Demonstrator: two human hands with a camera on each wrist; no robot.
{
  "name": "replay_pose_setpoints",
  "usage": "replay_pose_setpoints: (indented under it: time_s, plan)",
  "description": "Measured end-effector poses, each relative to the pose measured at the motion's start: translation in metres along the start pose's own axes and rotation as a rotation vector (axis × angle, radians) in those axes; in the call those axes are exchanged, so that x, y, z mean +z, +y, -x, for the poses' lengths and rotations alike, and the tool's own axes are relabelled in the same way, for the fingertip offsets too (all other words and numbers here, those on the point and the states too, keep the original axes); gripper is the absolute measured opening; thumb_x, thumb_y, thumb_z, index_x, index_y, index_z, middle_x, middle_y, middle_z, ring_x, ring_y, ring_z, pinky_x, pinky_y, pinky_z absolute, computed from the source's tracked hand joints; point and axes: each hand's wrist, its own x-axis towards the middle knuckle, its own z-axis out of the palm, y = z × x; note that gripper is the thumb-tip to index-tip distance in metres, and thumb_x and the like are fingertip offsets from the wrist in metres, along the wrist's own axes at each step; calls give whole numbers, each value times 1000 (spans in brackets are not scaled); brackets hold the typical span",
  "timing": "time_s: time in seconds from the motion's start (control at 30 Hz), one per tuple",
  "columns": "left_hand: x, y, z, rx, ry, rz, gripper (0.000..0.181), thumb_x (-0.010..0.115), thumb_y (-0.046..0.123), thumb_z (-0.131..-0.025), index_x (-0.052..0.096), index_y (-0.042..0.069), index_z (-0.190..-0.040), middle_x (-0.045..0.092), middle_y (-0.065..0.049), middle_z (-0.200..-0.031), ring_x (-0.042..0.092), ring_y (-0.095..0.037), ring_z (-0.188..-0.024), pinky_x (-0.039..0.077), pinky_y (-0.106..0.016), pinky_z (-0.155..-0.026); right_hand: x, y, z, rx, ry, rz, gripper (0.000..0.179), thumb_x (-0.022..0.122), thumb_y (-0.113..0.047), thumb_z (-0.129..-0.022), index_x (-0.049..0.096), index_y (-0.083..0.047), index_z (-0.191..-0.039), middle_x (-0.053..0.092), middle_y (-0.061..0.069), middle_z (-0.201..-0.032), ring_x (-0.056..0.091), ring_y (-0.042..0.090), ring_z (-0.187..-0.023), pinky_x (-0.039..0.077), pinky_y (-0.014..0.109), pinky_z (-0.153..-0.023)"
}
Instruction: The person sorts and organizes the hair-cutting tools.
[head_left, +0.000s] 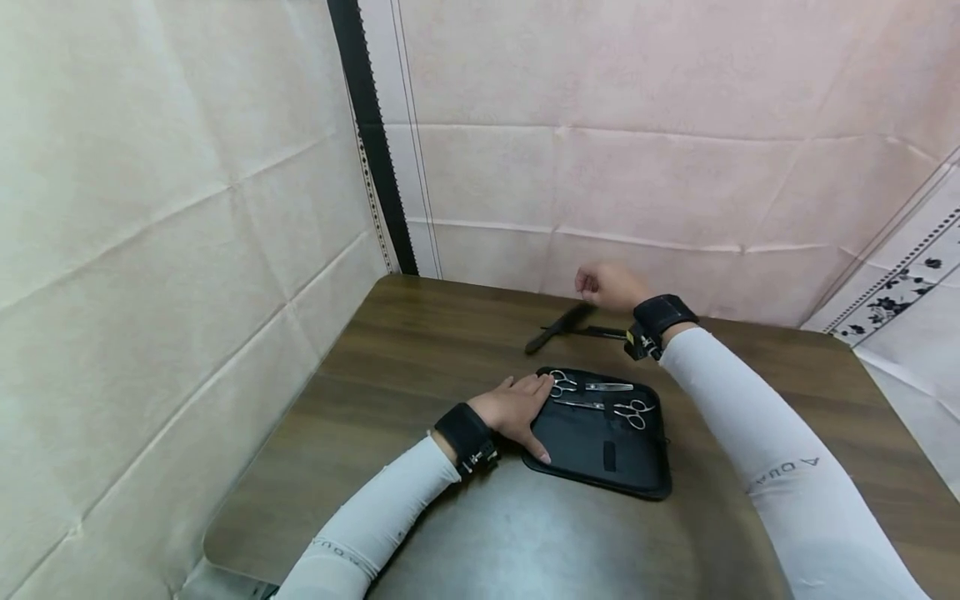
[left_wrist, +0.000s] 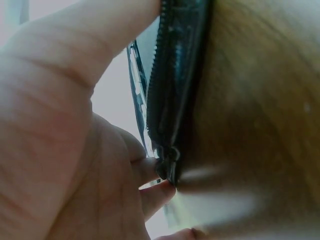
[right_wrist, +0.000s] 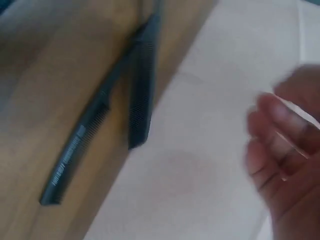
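Observation:
A black zip-up case (head_left: 573, 446) lies unfolded on the table. Two pairs of silver scissors rest in it: one pair (head_left: 636, 412) below, the other pair (head_left: 609, 387) above. My left hand (head_left: 517, 410) spreads over the case's left edge, thumb toward the front. In the left wrist view its fingertips touch the zipper edge (left_wrist: 167, 100). Beyond the case, two black tail combs cross: one comb (right_wrist: 75, 150) lies on the wood and the other comb (right_wrist: 141, 90) overlaps it, blurred. My right hand (head_left: 615, 287) hovers past them, fingers loosely curled, holding nothing.
The wooden table (head_left: 360, 433) has rounded corners. A pale creased cloth (head_left: 637, 183) hangs behind its far edge, and another cloth sheet (head_left: 187, 275) covers the left side. A floral border (head_left: 892, 296) shows at the right.

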Motion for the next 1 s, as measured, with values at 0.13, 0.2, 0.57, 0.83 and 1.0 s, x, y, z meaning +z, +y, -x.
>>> replay_pose_setpoints:
  time_s: [0.13, 0.2, 0.57, 0.83, 1.0]
  plan:
    - [2, 2, 0, 9, -13, -4, 132, 78, 73, -78, 5, 11, -168, 5, -8, -177, 7, -25, -164, 13, -55, -130, 35, -14, -2, -85, -207, 101, 30, 75, -3, -90, 69, 1, -119, 71, 17, -115, 67, 32, -106, 56, 47, -92]
    - [5, 4, -1, 15, -16, -14, 132, 77, 74, -78, 4, 12, -168, 6, -7, -177, 7, -24, -164, 13, -54, -130, 54, -22, -4, -117, -293, 136, 38, 76, -5, -90, 66, 1, -127, 68, 19, -124, 65, 34, -114, 55, 48, -98]
    - [8, 14, -4, 42, 4, -22, 131, 77, 74, -78, 5, 11, -168, 7, -7, -176, 9, -24, -164, 16, -53, -130, 107, -31, -15, -109, -411, 322, 26, 67, 8, -94, 69, -8, -115, 65, 10, -111, 65, 25, -101, 56, 39, -90]
    - [4, 6, 1, 20, 9, -23, 132, 77, 75, -77, 5, 13, -168, 7, -7, -177, 8, -23, -164, 15, -53, -130, 95, -32, -22, -134, -342, 231, 26, 65, 8, -94, 66, -8, -114, 63, 11, -112, 64, 26, -102, 56, 41, -91]
    - [1, 0, 2, 8, 7, -29, 133, 76, 75, -77, 4, 13, -168, 5, -6, -177, 6, -23, -164, 14, -53, -130, 74, -32, -23, -165, -199, 164, 20, 70, 8, -91, 66, -7, -104, 65, 10, -102, 64, 24, -94, 56, 41, -85]
